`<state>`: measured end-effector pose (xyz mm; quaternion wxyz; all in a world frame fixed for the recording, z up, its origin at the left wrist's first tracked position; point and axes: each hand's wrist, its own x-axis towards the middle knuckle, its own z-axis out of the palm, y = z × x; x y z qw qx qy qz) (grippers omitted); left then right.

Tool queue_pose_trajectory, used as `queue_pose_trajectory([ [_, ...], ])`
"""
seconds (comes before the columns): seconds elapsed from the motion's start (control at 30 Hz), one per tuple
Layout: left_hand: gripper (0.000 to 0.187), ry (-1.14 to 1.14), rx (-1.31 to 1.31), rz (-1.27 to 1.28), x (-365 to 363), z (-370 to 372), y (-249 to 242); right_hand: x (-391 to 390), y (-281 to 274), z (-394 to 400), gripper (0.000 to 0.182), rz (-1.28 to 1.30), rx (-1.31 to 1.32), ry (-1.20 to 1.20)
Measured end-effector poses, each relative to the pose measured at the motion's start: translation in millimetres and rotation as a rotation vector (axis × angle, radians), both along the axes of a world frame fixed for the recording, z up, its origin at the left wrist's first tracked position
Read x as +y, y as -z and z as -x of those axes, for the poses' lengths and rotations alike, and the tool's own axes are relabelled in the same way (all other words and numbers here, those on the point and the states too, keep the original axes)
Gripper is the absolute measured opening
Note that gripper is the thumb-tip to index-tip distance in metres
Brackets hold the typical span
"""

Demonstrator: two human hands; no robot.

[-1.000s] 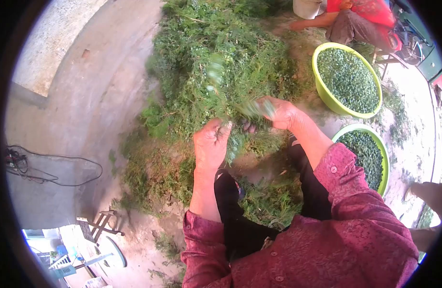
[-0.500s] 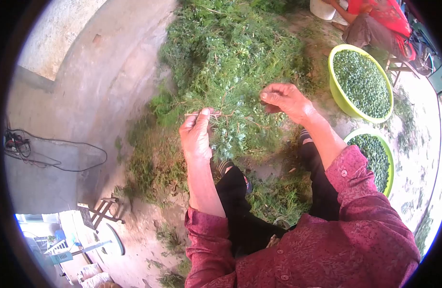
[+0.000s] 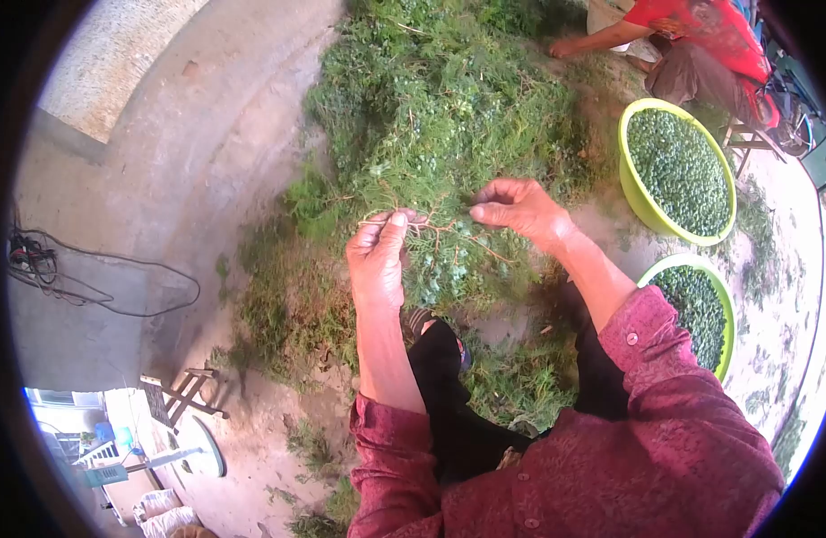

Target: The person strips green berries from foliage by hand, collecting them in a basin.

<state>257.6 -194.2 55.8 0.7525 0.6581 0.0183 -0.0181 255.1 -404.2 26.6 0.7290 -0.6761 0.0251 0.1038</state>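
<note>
Sprig: its stem is pinched between the thumb and fingers of the left hand. The right hand curls just beside its other end, thumb near forefinger; whether those fingers grip anything, I cannot tell. The long axis runs left to right, bare stem end poking out leftward, leafy forks pointing right and toward the near side. The step looks like picking over the sprig; the next move seems to call for a steady left pinch and right fingers closing on a shoot. Beyond lies the pile; rightward stand two basins of green fruit.
</note>
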Motion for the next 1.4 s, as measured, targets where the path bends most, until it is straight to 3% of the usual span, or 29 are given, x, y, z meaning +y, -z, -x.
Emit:
queue_pose_trajectory([
  [0.1,0.013,0.042,-0.036,0.034,-5,0,4,9,1,-1,0.022,0.153,-0.117,0.006],
  [0.37,0.011,-0.069,-0.052,0.071,-3,1,0,11,3,-5,0.019,0.163,-0.168,-0.052],
  [0.43,0.01,-0.131,-0.063,0.094,9,-2,0,-1,3,-12,0.019,-0.077,0.135,0.269],
  [0.47,0.009,-0.192,-0.075,0.119,13,-3,1,-13,7,-16,0.014,-0.368,0.155,0.299],
  [0.5,0.009,-0.201,-0.079,0.123,15,-3,0,-17,4,-16,0.014,-0.364,0.153,0.289],
  [0.57,0.008,0.027,-0.123,0.058,19,-1,1,-21,-4,-13,0.005,-0.653,0.177,0.231],
  [0.6,0.008,0.023,-0.126,0.061,19,-1,0,-19,-6,-13,0.005,-0.682,0.188,0.218],
  [0.7,0.013,0.299,-0.142,-0.052,18,5,0,-27,-1,-16,0.005,-0.774,0.173,0.112],
  [0.83,0.011,0.474,-0.04,-0.027,21,14,-12,-27,1,-16,0.011,-0.762,0.167,0.082],
  [1.07,0.02,0.477,-0.057,0.185,14,24,-16,-27,-1,-12,0.027,-0.608,0.139,-0.033],
  [1.3,0.021,0.482,-0.063,0.128,15,23,-9,-29,-1,-7,0.048,-0.455,0.047,-0.189],
  [1.37,0.021,0.501,-0.064,0.115,12,23,-11,-27,3,-8,0.052,-0.493,-0.221,-0.287],
  [1.4,0.021,0.517,-0.063,0.103,10,24,-12,-28,3,-8,0.054,-0.426,-0.123,-0.312],
])
